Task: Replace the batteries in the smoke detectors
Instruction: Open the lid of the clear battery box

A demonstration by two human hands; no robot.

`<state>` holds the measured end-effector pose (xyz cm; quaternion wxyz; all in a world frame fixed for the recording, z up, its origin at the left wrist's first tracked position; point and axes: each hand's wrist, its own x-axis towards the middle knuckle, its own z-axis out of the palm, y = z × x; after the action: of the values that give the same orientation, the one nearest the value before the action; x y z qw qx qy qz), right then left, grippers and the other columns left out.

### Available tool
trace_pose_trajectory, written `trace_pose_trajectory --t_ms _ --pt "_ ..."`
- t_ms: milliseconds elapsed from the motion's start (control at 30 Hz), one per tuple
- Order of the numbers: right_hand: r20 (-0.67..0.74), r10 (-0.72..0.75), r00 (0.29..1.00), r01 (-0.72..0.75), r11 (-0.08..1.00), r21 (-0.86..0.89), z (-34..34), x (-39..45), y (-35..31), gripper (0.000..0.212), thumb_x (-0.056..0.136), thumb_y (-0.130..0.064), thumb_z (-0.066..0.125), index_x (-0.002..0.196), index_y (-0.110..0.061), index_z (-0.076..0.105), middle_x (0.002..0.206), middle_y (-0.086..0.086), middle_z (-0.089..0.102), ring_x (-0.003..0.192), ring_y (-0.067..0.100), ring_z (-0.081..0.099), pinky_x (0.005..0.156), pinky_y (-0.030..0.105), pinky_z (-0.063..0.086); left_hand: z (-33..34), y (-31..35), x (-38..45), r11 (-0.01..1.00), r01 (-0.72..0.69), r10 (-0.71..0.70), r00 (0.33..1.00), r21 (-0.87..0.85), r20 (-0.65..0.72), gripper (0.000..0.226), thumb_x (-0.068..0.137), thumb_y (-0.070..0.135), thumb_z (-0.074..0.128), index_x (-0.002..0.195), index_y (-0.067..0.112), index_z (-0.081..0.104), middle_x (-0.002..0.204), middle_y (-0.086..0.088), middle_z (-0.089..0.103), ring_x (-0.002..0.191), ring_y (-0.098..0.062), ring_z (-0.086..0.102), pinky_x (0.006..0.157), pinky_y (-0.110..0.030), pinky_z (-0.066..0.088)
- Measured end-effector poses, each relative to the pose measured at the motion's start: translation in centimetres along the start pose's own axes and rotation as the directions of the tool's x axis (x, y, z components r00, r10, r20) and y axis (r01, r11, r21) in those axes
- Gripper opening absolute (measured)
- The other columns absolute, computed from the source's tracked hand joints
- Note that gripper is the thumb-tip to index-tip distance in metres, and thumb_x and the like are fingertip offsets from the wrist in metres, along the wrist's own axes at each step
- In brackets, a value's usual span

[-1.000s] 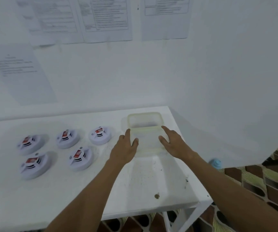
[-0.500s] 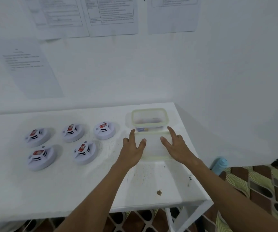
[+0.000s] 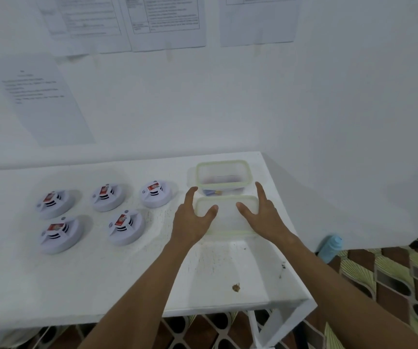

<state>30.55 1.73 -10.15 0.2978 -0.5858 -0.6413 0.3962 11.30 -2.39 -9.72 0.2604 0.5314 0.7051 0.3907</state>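
Note:
Several white round smoke detectors, among them one at the back right [image 3: 156, 193] and one at the front [image 3: 126, 226], sit on the white table [image 3: 102, 278], each with a red label on top. A clear plastic container [image 3: 224, 177] with a pale green rim stands uncovered at the table's back right, and small blurred items lie inside. Its lid [image 3: 228, 222] lies flat just in front of it. My left hand [image 3: 193, 222] is at the lid's left edge and my right hand [image 3: 263, 217] at its right edge. Both have straight fingers and thumbs over the lid.
Printed papers [image 3: 165, 21] hang on the white wall behind the table. A blue bottle [image 3: 331, 248] stands on the patterned floor past the table's right edge. A small brown speck [image 3: 236, 287] lies near the front right corner.
The lid has come down flat onto the table in front of the container. Both hands followed it and their fingers have spread wider. The view has tilted downward.

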Motion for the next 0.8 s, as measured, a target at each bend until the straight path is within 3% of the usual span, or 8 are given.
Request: trace_pose_trajectory --t_ms 67,167,267,367,467,567,667,800 --pt "-0.019 -0.018 1.000 0.016 0.995 -0.097 0.2 0.2 0.0 0.094 0.086 -0.064 0.056 0.154 -0.040 -0.005 0.136 0.011 0.042 0.123 0.029 0.047 0.107 0.045 0.042 -0.1 0.0 0.1 1.000 0.016 -0.016 0.999 0.008 0.031 0.086 0.079 0.061 0.065 0.148 0.032 0.023 0.136 0.001 0.053 0.120 -0.021 0.054 0.097 -0.039 0.050" --pt "-0.019 -0.187 0.982 0.178 0.960 -0.214 0.1 0.1 -0.1 0.082 0.098 -0.041 0.053 0.157 -0.032 -0.004 0.158 0.006 0.027 0.143 0.028 0.027 0.117 0.040 0.023 -0.2 0.2 -0.2 0.998 0.055 -0.054 0.995 -0.019 0.085 0.102 0.073 0.071 0.064 0.152 0.032 0.013 0.149 -0.001 0.040 0.133 -0.024 0.044 0.104 -0.038 0.043" --pt "0.043 -0.241 0.970 0.244 0.950 -0.194 -0.1 -0.4 -0.2 0.076 0.100 -0.037 0.052 0.157 -0.033 0.002 0.151 0.000 0.044 0.136 0.021 0.043 0.112 0.030 0.031 0.1 0.4 -1.6 0.995 0.092 -0.096 0.990 0.040 0.105 0.115 0.069 0.072 0.067 0.153 0.033 -0.001 0.152 -0.007 0.026 0.135 -0.024 0.039 0.098 -0.035 0.039" --pt "-0.093 -0.208 0.974 0.188 0.964 -0.186 0.4 -0.6 0.0 0.070 0.100 -0.036 0.051 0.157 -0.026 0.012 0.140 0.008 0.051 0.127 0.027 0.048 0.108 0.038 0.040 0.5 0.6 -3.4 0.983 0.140 -0.145 0.989 0.121 0.037 0.119 0.068 0.075 0.065 0.153 0.033 -0.007 0.151 -0.009 0.022 0.129 -0.027 0.046 0.091 -0.037 0.043" --pt "-0.153 -0.097 0.983 0.060 0.971 -0.231 0.2 -1.2 -0.1 0.069 0.098 -0.042 0.053 0.155 -0.021 0.020 0.136 0.013 0.048 0.127 0.032 0.046 0.102 0.041 0.043 0.8 0.1 -3.6 0.972 0.204 -0.205 0.979 0.118 0.001 0.107 0.077 0.074 0.056 0.153 0.030 -0.005 0.137 -0.011 0.048 0.112 -0.029 0.060 0.087 -0.039 0.052" --pt "0.017 0.040 0.999 -0.037 0.984 -0.174 -0.6 -2.1 -0.3 0.074 0.092 -0.046 0.058 0.152 -0.020 0.024 0.132 0.013 0.055 0.115 0.028 0.056 0.087 0.035 0.050 1.0 0.5 -2.9 0.969 0.248 -0.249 0.968 0.014 0.046 0.083 0.093 0.055 0.048 0.153 0.025 -0.002 0.116 -0.009 0.064 0.090 -0.030 0.068 0.076 -0.044 0.059" --pt "0.133 0.058 0.990 -0.040 0.990 -0.132 -0.5 -2.8 -0.7 0.082 0.090 -0.044 0.061 0.154 -0.020 0.017 0.136 0.011 0.051 0.115 0.025 0.056 0.088 0.032 0.047 1.4 1.5 -2.9 0.972 0.224 -0.219 0.973 -0.071 0.080 0.079 0.097 0.043 0.050 0.154 0.021 -0.001 0.134 -0.012 0.055 0.110 -0.031 0.061 0.080 -0.032 0.051" --pt "0.032 -0.059 0.998 0.058 0.998 0.028 0.3 -2.8 -1.1 0.073 0.098 -0.034 0.055 0.156 -0.021 0.012 0.137 0.008 0.048 0.107 0.018 0.052 0.087 0.029 0.044 1.7 2.0 -3.4 0.985 0.143 -0.134 0.987 -0.100 0.091 0.085 0.095 0.044 0.055 0.154 0.021 -0.002 0.140 -0.011 0.051 0.120 -0.028 0.055 0.083 -0.026 0.042"
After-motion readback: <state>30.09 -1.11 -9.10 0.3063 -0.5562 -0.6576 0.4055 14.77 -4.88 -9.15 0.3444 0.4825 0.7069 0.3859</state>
